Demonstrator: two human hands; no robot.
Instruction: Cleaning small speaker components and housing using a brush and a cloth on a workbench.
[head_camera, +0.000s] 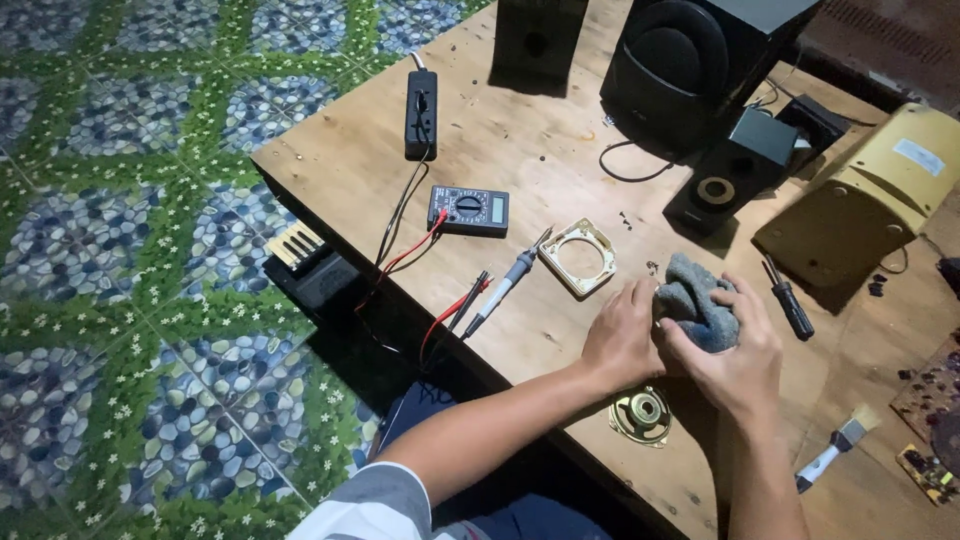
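- The grey cloth (697, 303) is bunched up between both hands, above the wooden surface (520, 150).
- The left hand (622, 338) lies just left of the cloth, fingers pressed together against its side.
- The right hand (735, 352) wraps the cloth from below and to the right, fingers curled and gripping it.
- A round speaker driver (641, 415) lies on the surface just below the cloth.
- A cream square frame (578, 256) sits up and to the left of the cloth.
- A black screwdriver (789, 299) lies just right of the cloth.
- A paintbrush (838, 446) rests lower right of the cloth.
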